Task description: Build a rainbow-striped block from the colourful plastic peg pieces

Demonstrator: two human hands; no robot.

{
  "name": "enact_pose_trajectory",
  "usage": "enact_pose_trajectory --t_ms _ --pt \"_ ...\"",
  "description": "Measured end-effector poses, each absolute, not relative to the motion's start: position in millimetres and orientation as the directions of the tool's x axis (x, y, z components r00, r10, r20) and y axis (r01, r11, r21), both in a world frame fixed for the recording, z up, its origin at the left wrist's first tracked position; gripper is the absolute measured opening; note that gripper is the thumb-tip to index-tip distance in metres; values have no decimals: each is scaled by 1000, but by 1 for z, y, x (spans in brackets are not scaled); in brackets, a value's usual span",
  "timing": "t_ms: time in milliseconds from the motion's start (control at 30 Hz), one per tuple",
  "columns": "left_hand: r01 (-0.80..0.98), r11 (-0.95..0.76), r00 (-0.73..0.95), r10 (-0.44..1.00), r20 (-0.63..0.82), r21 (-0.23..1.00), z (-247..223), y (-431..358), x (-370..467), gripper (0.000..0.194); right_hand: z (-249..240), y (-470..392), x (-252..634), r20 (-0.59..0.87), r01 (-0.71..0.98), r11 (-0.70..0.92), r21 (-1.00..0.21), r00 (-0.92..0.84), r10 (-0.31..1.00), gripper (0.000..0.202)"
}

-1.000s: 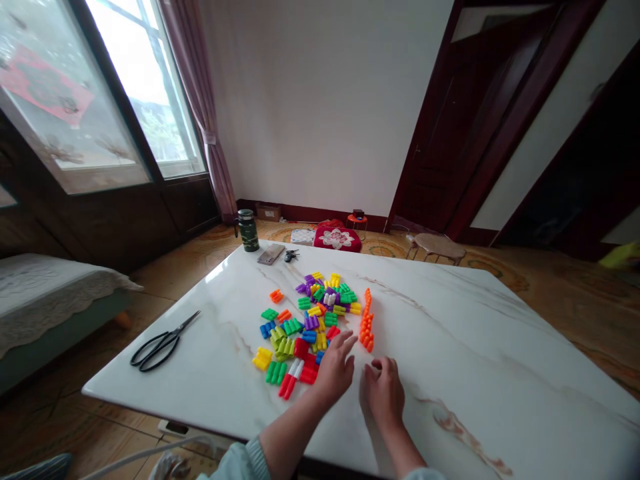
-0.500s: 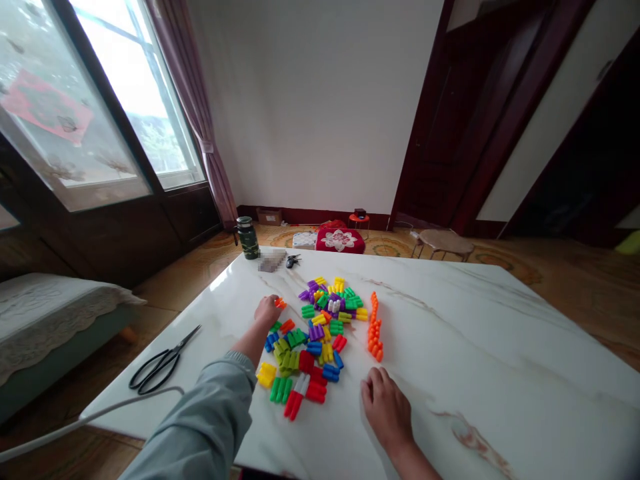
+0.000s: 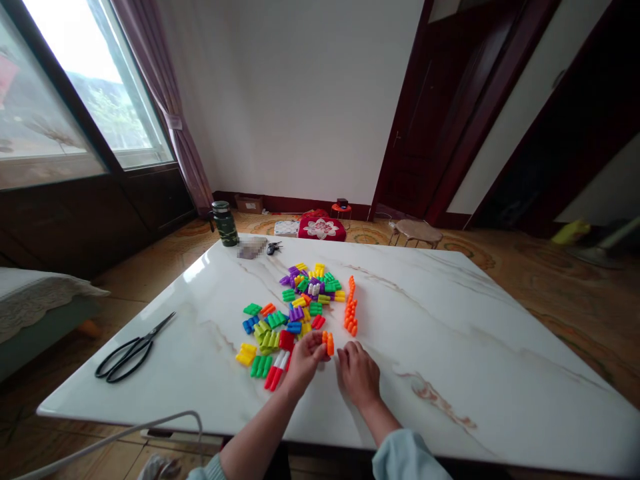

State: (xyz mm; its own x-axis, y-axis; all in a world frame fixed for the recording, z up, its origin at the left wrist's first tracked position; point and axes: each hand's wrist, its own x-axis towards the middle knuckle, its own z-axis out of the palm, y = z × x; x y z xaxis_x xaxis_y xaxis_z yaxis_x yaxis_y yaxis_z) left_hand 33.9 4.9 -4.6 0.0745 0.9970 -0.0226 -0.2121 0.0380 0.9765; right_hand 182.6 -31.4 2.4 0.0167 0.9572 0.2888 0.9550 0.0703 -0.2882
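An orange toy building block (image 3: pixel 328 343) is pinched in the fingers of my left hand (image 3: pixel 306 360), above the near right side of the pile. Just to the right rests my right hand (image 3: pixel 360 373) on the tabletop, its fingers curled together; nothing shows in them. Beyond my hands, a row of joined orange blocks (image 3: pixel 351 313) runs away from me. The mixed pile holds purple blocks (image 3: pixel 296 314), green blocks (image 3: pixel 261 366), yellow blocks (image 3: pixel 246 354) and a red-and-white piece (image 3: pixel 277 371). My left hand and wrist cover some of the near blocks.
Black-handled scissors (image 3: pixel 134 350) lie on the left part of the white marble-patterned table (image 3: pixel 450 320). At the far left corner stand a dark green flask (image 3: pixel 225 225), a blurred-out item (image 3: pixel 251 247) and keys (image 3: pixel 273 248). A pale cable (image 3: pixel 125 430) crosses the near left edge.
My left hand has come from the pile's left side to its near right, carrying the orange block close to my right hand. The view has shifted right, showing both forearms.
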Motion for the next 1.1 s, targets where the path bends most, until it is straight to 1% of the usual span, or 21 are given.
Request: enact_pose_trajectory --t_ms 33,100,200,300,400,467,533,700,733,800,867,967,1033,1100 --pt "-251 55 88 996 -33 966 -12 -7 44 52 2 -32 184 302 946 84 -312 15 953 31" --pt "-273 54 69 997 -37 960 -20 -20 54 48 2 -33 188 324 920 117 -375 11 946 37" --pt "-229 34 13 999 -32 973 -22 -20 57 40 2 -35 193 332 843 179 -508 0 943 42" --pt "-148 12 14 1000 -10 989 -21 -16 55 29 2 -37 195 317 766 201 -611 4 948 38" --pt "7 -92 34 995 92 996 -21 -16 55 21 1 -37 194 321 741 205 -639 14 947 32" --pt "133 -164 34 986 161 977 -20 -18 56 22 -1 -37 194 351 707 233 -668 23 936 30" --pt "224 -197 23 980 197 954 -19 -20 56 25 -4 -36 194 385 659 257 -707 53 921 27" --pt "317 -217 33 976 218 923 -13 -21 57 18 -10 -34 198 464 612 273 -743 176 868 23" --pt "328 -225 34 973 226 917 -13 -21 57 19 -11 -33 200 471 609 271 -746 194 861 23" --pt "344 -242 44 969 242 907 -13 -21 58 28 -13 -31 201 471 601 273 -751 197 860 26" --pt "357 -265 78 964 254 896 -14 -22 58 39 -14 -29 202 460 579 294 -760 159 874 29" --pt "393 -297 133 955 266 870 -17 -23 58 46 -15 -28 201 413 523 297 -799 119 903 32" --pt "426 -304 144 953 268 852 -18 -23 59 48 -15 -28 201 353 473 235 -849 176 919 34" --pt "469 -289 134 957 256 835 -17 -23 60 46 -14 -29 201 276 402 150 -903 276 921 36"
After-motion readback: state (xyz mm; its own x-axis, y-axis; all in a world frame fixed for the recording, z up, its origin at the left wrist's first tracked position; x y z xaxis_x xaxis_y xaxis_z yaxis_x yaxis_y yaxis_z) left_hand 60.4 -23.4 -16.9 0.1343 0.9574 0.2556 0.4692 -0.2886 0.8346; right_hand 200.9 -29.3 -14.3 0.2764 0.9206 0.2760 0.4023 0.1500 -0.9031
